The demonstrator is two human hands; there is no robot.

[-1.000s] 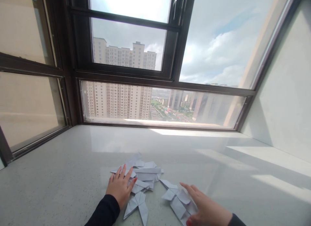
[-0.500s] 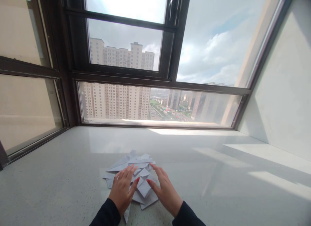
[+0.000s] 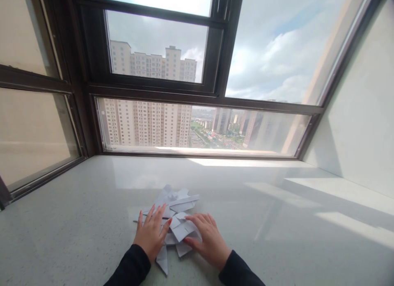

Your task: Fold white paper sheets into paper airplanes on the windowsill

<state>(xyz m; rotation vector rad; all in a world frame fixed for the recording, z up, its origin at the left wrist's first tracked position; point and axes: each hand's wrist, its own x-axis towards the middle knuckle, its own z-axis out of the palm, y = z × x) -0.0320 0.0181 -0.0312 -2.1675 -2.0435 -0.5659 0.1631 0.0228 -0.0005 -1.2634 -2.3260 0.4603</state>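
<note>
Several folded white paper pieces (image 3: 184,203) lie in a loose, overlapping heap on the pale speckled sill. My left hand (image 3: 151,232) rests over the heap's left side, palm down with its fingers spread. On the right, my right hand (image 3: 207,239) has its thumb and fingertips at the edges of a squarish folded paper (image 3: 181,229) on top of the pile. A pointed paper strip (image 3: 162,260) sticks out toward me below the left hand. The hands cover parts of the heap, so the lower pieces are partly hidden.
The glossy sill (image 3: 264,220) spreads out around the heap, with sunlight bands on its right. Behind it stands a dark-framed window (image 3: 197,155) with tall buildings outside. A white wall (image 3: 363,126) bounds the right side; another window pane (image 3: 33,138) stands left.
My left hand has shifted slightly left and its fingers have spread. My right hand has closed in on the squarish paper. The long folded piece at the back has tilted, and the view has dipped slightly.
</note>
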